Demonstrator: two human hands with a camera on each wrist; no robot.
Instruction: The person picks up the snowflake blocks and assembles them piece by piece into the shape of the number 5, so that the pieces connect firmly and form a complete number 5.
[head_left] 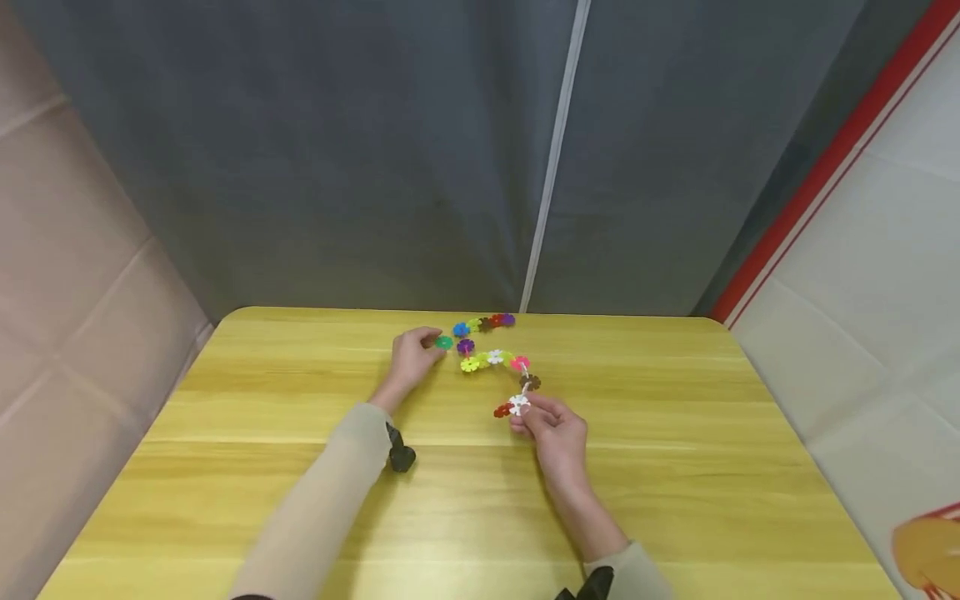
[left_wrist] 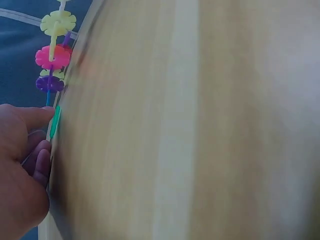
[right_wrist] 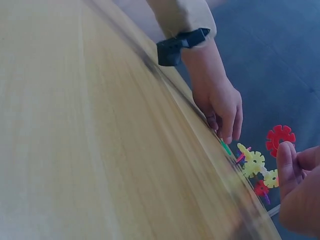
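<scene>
My left hand (head_left: 411, 358) pinches the green disc (head_left: 444, 342) at the chain's (head_left: 491, 358) far end, flat on the table (head_left: 675, 467). My right hand (head_left: 551, 427) grips the white disc (head_left: 519, 405) beside the red disc (head_left: 501, 410), lifted slightly. Risk: pulling unevenly could pop a slotted joint mid-chain, or twist it.

The far table (head_left: 675, 467) centre is blocked by the snowflake-disc chain (head_left: 491, 358); broad bare wood is left nearer and sideways.
</scene>
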